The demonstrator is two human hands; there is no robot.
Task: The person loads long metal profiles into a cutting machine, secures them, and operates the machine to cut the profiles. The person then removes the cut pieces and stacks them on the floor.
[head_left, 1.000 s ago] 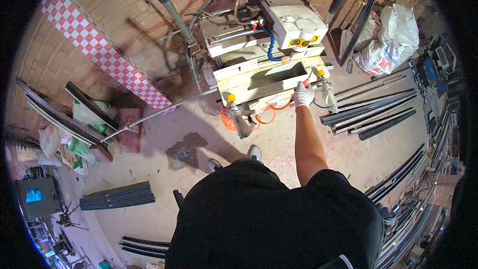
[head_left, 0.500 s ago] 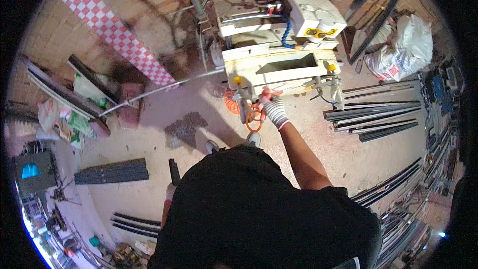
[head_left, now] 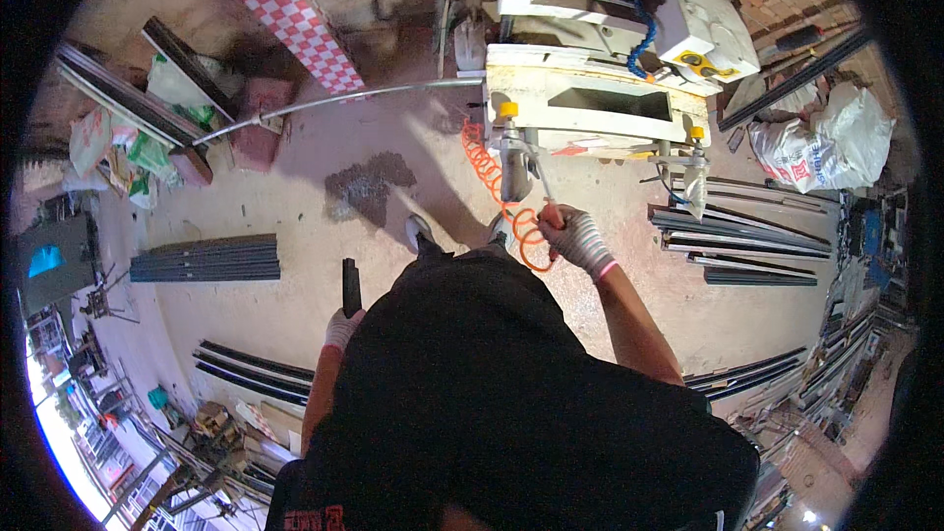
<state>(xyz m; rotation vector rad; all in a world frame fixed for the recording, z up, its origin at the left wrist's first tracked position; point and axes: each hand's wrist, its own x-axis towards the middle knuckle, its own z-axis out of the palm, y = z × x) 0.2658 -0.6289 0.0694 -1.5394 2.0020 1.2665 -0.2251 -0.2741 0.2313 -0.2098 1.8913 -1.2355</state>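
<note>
My right hand point(head_left: 582, 241), in a striped glove, is closed on an air blow gun point(head_left: 552, 217) in front of the machine. The gun is red with a thin metal nozzle pointing away from me. An orange coiled hose point(head_left: 484, 163) hangs beside it, its loops reaching down by my hand. Low at my left side, my gloved left hand point(head_left: 341, 328) is closed round a short dark profile bar point(head_left: 351, 283), which stands up out of the grip. Part of that hand is hidden by my body.
Ahead stands a cream-white machine point(head_left: 526, 79) with yellow knobs. Dark profiles point(head_left: 206, 260) lie stacked on the floor at left, and more profiles point(head_left: 737, 236) at right. A white sack point(head_left: 836, 143) sits at far right. A metal rod point(head_left: 334, 103) extends left from the machine.
My right hand has drawn back from the machine toward me with the blow gun, stretching the hose. My left hand and the bar show more fully now. The view has shifted.
</note>
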